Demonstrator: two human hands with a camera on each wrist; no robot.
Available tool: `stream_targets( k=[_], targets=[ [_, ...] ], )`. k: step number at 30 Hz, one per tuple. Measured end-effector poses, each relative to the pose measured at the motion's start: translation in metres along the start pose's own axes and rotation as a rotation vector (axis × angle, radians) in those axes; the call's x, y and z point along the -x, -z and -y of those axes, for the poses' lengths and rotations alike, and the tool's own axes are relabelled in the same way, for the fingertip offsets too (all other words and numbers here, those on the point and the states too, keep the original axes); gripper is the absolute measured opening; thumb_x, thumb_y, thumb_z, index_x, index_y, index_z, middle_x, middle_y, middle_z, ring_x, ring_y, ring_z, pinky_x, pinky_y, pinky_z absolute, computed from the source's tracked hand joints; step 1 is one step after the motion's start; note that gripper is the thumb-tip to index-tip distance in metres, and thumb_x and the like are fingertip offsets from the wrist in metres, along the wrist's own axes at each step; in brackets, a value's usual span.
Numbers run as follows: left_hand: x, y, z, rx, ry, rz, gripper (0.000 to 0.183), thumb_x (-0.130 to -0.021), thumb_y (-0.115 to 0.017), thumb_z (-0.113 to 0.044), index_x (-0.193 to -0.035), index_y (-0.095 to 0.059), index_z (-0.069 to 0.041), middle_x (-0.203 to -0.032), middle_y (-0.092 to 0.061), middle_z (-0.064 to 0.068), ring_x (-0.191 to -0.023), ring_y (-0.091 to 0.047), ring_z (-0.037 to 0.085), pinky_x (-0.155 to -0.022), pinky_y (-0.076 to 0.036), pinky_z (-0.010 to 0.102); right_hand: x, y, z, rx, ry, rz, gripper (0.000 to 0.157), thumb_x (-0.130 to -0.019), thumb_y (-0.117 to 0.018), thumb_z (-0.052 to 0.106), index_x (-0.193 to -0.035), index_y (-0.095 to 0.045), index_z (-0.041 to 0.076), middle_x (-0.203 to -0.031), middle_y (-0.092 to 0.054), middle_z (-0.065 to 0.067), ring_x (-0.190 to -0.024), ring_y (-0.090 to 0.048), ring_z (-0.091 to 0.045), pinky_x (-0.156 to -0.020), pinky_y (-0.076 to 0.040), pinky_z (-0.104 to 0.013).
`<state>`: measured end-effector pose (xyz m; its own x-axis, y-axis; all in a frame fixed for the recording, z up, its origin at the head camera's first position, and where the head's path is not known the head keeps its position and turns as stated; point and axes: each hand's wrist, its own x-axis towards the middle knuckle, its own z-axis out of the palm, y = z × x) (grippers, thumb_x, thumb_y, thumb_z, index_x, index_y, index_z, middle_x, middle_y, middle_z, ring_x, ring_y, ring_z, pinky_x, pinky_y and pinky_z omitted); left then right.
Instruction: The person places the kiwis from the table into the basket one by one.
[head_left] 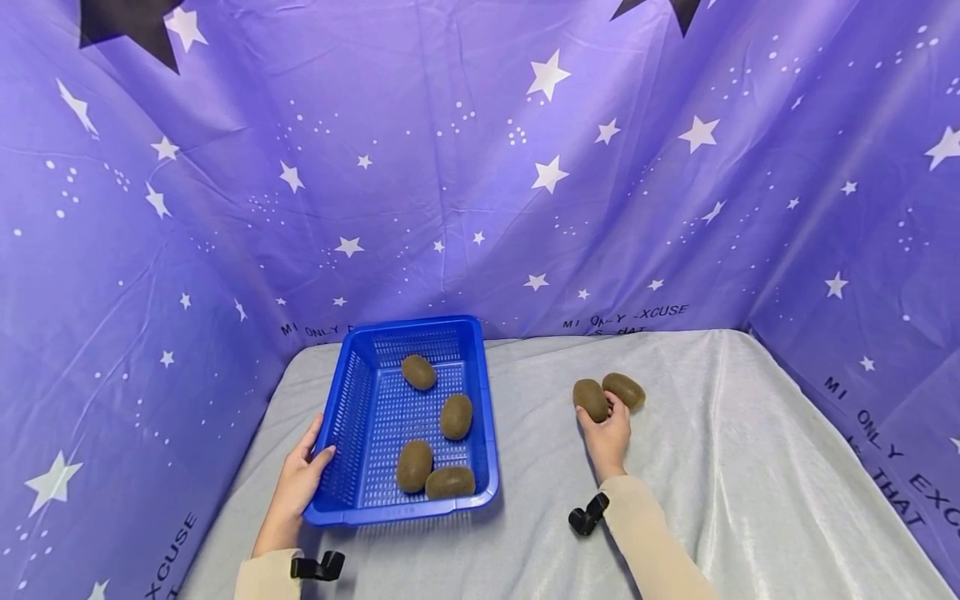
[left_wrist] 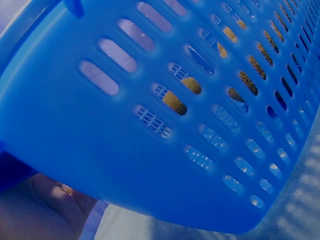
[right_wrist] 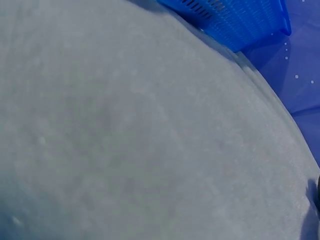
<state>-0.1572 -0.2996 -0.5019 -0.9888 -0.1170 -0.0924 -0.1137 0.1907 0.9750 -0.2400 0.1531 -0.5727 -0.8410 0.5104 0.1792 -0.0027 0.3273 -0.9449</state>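
Note:
A blue plastic basket (head_left: 491, 433) with slotted walls stands on the cloth, left of centre in the head view. Several brown kiwis lie inside, among them one kiwi (head_left: 418, 372) at the far end and one (head_left: 450, 482) by the near wall. My left hand (head_left: 298, 479) grips the basket's left rim, thumb over the edge. To the right, my right hand (head_left: 606, 433) holds a kiwi (head_left: 590, 400) between thumb and fingers. Another kiwi (head_left: 624, 391) lies just beside it, close to the fingertips. The right wrist view shows neither the right hand nor its kiwi.
Grey-white cloth (head_left: 765, 467) covers the table. A purple curtain (head_left: 450, 167) with white stars rises behind it and on both sides. Black wrist mounts (head_left: 588, 514) sit at both cuffs.

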Motion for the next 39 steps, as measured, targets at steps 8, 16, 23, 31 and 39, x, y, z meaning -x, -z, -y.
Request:
stream_targets(
  k=[8,16,23,31,39],
  targets=[
    [0.0,0.001,0.0,-0.007,0.027,-0.005,0.063,-0.099,-0.047,-0.014,-0.152,-0.013,-0.012,-0.155,-0.017,0.015,-0.097,-0.049,-0.007,-0.076,-0.046,0.017,0.002,0.0,0.011,-0.073,0.001,0.024,0.058,-0.078,-0.074,0.008,-0.128,-0.049,-0.002,-0.122,-0.047,-0.022,-0.106,-0.049,-0.033,-0.089,-0.039,-0.044],
    [0.001,0.001,-0.001,-0.017,0.022,-0.002,0.063,-0.098,-0.046,-0.012,-0.152,-0.013,-0.013,-0.155,-0.017,0.015,-0.097,-0.048,-0.009,-0.075,-0.046,0.017,0.006,-0.003,0.032,-0.227,0.04,0.076,0.057,-0.075,-0.075,0.002,-0.127,-0.051,-0.004,-0.122,-0.048,-0.02,-0.104,-0.049,-0.026,-0.084,-0.038,-0.015],
    [0.0,0.0,-0.002,-0.021,0.018,-0.003,0.064,-0.098,-0.047,-0.013,-0.152,-0.013,-0.012,-0.155,-0.017,0.014,-0.098,-0.048,-0.008,-0.076,-0.045,0.016,0.014,0.002,0.058,-0.233,0.075,0.149,0.056,-0.075,-0.074,-0.003,-0.125,-0.051,-0.009,-0.126,-0.048,-0.023,-0.103,-0.051,-0.028,-0.083,-0.041,-0.014],
    [0.0,0.001,-0.001,-0.025,0.025,-0.007,0.066,-0.097,-0.049,-0.011,-0.152,-0.013,-0.012,-0.155,-0.017,0.013,-0.099,-0.045,-0.012,-0.077,-0.045,0.015,0.021,0.006,0.081,-0.194,0.1,0.268,0.057,-0.075,-0.074,-0.001,-0.126,-0.051,-0.008,-0.122,-0.049,-0.024,-0.105,-0.051,-0.033,-0.088,-0.045,-0.036],
    [0.0,0.001,0.0,-0.021,0.016,-0.005,0.065,-0.098,-0.049,-0.015,-0.152,-0.014,-0.012,-0.155,-0.017,0.015,-0.098,-0.048,-0.008,-0.076,-0.045,0.016,0.021,-0.004,0.071,-0.198,0.145,0.332,0.056,-0.076,-0.077,0.005,-0.127,-0.053,-0.001,-0.119,-0.053,-0.017,-0.101,-0.053,-0.023,-0.086,-0.046,-0.024]
  ],
)
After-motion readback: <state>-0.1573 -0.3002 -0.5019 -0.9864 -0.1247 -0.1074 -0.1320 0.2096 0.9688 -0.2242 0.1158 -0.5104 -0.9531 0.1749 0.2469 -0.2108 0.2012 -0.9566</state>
